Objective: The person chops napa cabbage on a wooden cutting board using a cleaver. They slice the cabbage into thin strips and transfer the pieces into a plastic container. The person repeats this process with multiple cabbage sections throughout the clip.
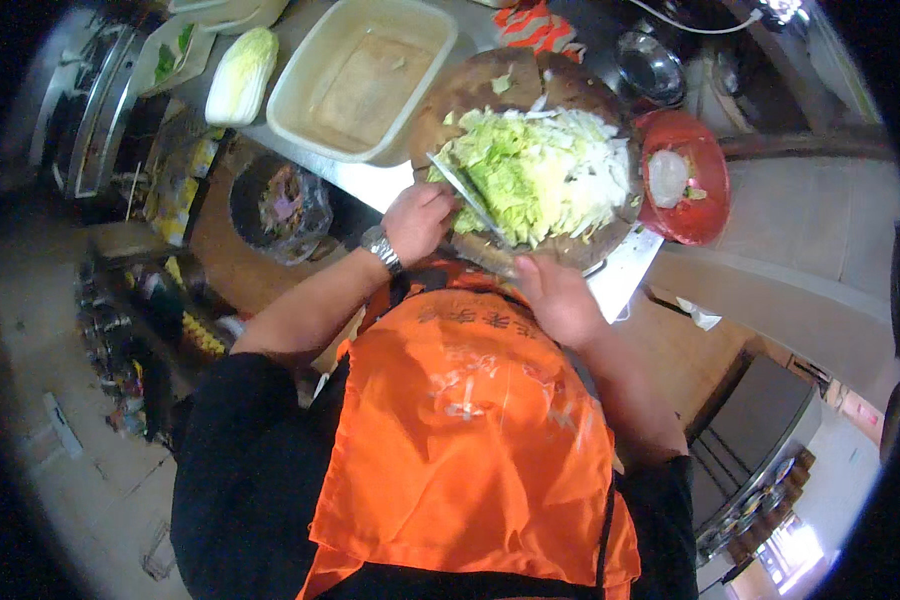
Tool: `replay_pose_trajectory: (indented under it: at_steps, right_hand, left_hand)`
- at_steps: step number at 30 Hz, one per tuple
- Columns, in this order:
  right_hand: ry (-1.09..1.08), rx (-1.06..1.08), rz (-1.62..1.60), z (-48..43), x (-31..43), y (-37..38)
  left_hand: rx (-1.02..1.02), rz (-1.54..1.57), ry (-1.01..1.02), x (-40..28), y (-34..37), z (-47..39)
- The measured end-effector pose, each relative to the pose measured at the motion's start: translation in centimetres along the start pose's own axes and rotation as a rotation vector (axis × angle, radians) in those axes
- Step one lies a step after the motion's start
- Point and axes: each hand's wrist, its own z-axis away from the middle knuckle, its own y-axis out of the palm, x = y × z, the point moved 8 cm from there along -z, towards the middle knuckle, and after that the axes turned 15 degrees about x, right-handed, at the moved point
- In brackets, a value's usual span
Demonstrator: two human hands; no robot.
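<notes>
Shredded napa cabbage (540,176) lies in a broad heap on a round wooden chopping block (476,86). My right hand (559,296) is at the block's near edge, closed around the handle end of a cleaver (469,196). The blade stands on edge at the left side of the heap, slanting away to the upper left. My left hand (420,221), with a metal watch on its wrist, is just left of the blade, its fingers bent at the cabbage's left edge. Its fingertips are partly hidden, so whether they hold any cabbage is unclear.
A plastic tub (364,82) with a few scraps stands left of the block, beside a whole napa cabbage piece (242,79). At the right are a red plastic basin (709,180) and a steel bowl (649,67). A lined bin (281,206) with scraps sits lower left.
</notes>
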Motion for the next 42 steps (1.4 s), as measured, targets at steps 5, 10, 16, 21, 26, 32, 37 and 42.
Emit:
replay_pose_trajectory:
  at_steps: [5, 10, 16, 21, 26, 32, 37, 42]
  right_hand:
    - [-0.020, -0.070, -0.059, -2.4, -1.8, 0.8]
    - [0.046, -0.120, -0.219, -1.0, -2.9, -0.3]
    - [0.097, -0.072, -0.254, -1.0, -2.7, 0.0]
    - [0.143, -0.105, -0.285, -0.7, -2.7, 0.7]
    - [0.153, -0.188, -0.203, -0.4, -1.2, 1.8]
    - [0.247, -0.230, -0.202, 0.5, 1.5, 3.6]
    - [0.236, -0.396, -0.260, 2.0, 3.8, 4.8]
    - [0.230, -0.505, -0.654, 4.5, 2.7, 9.1]
  left_hand:
    - [-0.018, 0.027, 0.033, -0.7, -0.6, 0.2]
    - [-0.044, -0.021, 0.036, -1.3, -1.5, -0.9]
    - [0.215, 0.142, -0.168, 3.2, -1.7, -3.9]
    - [-0.073, 0.394, -0.195, 9.1, -8.6, -4.4]
    - [-0.053, 0.237, -0.346, 21.5, -12.4, -6.1]
    - [0.066, -0.243, -0.009, 20.4, -10.5, -5.8]
    - [0.668, 0.213, -0.308, 15.7, -4.2, -3.9]
    - [0.693, 0.173, -0.248, 12.9, -5.3, -3.3]
